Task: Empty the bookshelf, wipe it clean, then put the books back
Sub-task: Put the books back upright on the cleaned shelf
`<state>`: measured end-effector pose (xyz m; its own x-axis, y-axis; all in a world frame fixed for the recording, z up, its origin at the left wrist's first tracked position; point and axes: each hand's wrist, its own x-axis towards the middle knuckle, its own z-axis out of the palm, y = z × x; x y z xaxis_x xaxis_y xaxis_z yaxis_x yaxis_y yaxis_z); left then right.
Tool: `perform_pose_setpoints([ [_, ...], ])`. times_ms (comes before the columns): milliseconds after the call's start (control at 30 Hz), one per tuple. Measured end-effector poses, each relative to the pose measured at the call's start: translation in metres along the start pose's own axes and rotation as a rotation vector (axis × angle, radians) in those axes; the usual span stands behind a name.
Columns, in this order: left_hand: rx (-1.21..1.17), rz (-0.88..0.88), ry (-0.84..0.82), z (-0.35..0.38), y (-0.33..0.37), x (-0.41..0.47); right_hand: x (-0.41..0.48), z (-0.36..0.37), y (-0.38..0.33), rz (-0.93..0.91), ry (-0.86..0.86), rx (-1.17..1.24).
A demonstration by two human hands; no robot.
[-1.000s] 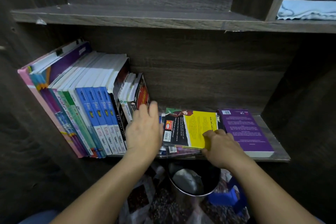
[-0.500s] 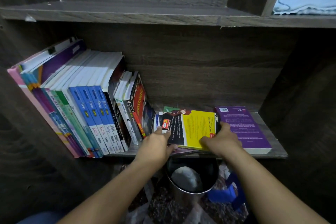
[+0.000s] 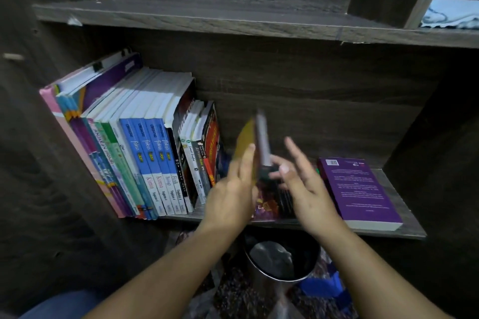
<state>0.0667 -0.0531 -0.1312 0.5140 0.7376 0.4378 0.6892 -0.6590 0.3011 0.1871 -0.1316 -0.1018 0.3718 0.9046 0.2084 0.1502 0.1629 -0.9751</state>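
A dark wooden bookshelf (image 3: 410,229) holds a row of upright books (image 3: 145,153) leaning at the left. A purple book (image 3: 357,189) lies flat at the right. Between them a yellow-and-black book (image 3: 261,137) stands tipped up on edge, blurred by motion. My left hand (image 3: 233,189) lies with straight fingers against its yellow cover. My right hand (image 3: 300,184) is on its other side, fingers spread, thumb near the book's lower edge. Under the hands another dark book (image 3: 272,204) lies flat on the shelf.
The upper shelf board (image 3: 207,21) is bare, and a light blue cloth (image 3: 451,17) lies in the compartment at the top right. A round metal bin (image 3: 280,261) stands on the floor below the shelf, with plastic bags around it.
The yellow-and-black book lay flat with both hands at its edges. Now it is swung up on edge toward the left, my right hand has opened, and my left hand lies against the cover.
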Motion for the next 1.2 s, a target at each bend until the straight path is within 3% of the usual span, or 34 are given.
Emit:
perform_pose_setpoints([
  [67,-0.109,-0.027,0.098,-0.014,-0.006,0.007,-0.002,0.005,0.009,-0.006,-0.128,-0.184],
  [133,-0.107,-0.086,0.151,-0.023,-0.018,0.014,-0.003,0.001,0.022,0.012,-0.249,-0.575],
  [200,-0.038,-0.142,0.155,-0.03,-0.024,0.017,-0.003,-0.005,0.033,0.092,-0.41,-1.006],
  [267,0.012,-0.172,0.094,-0.035,-0.024,0.018,-0.004,-0.008,0.038,0.186,-0.505,-1.199],
  [467,0.396,-0.172,0.046,-0.042,-0.025,0.013,0.002,-0.017,0.045,0.15,-0.393,-1.31],
  [700,0.527,-0.186,0.19,-0.029,-0.047,0.024,0.002,-0.022,0.046,0.194,-0.35,-1.332],
  [833,0.459,-0.257,0.218,-0.022,-0.038,0.017,0.002,-0.029,0.041,0.267,-0.341,-1.331],
  [1067,0.353,-0.354,-0.166,-0.009,-0.006,-0.007,0.005,-0.044,0.03,0.392,-0.33,-1.342],
  [1200,0.313,-0.34,-0.19,-0.017,-0.001,-0.005,0.004,-0.043,0.028,0.406,-0.335,-1.334],
])
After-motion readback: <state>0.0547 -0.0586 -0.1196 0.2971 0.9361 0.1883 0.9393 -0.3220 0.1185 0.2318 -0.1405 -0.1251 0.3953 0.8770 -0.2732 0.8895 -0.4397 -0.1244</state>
